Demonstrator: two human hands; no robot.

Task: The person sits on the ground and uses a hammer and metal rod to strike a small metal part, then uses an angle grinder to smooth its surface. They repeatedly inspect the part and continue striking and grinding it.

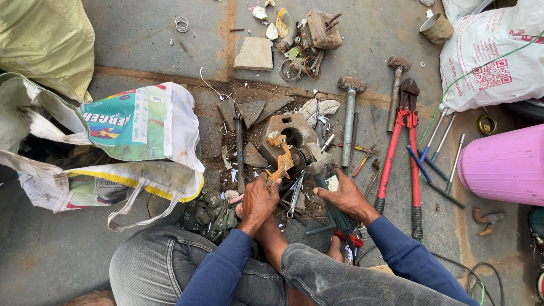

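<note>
An orange-handled wrench [281, 161] is grasped in the left hand's [258, 199] grip, projecting toward one o'clock. The angle grinder [327, 182] body is clenched under the right hand [345, 195], at its eleven o'clock.

You sit on a grey concrete floor [141, 34] stained with rust, a cracked seam crossing it. Flat daylight falls evenly. 2 white sacks [493, 56] crowd its right edge beside a pink bucket [504, 164].
</note>
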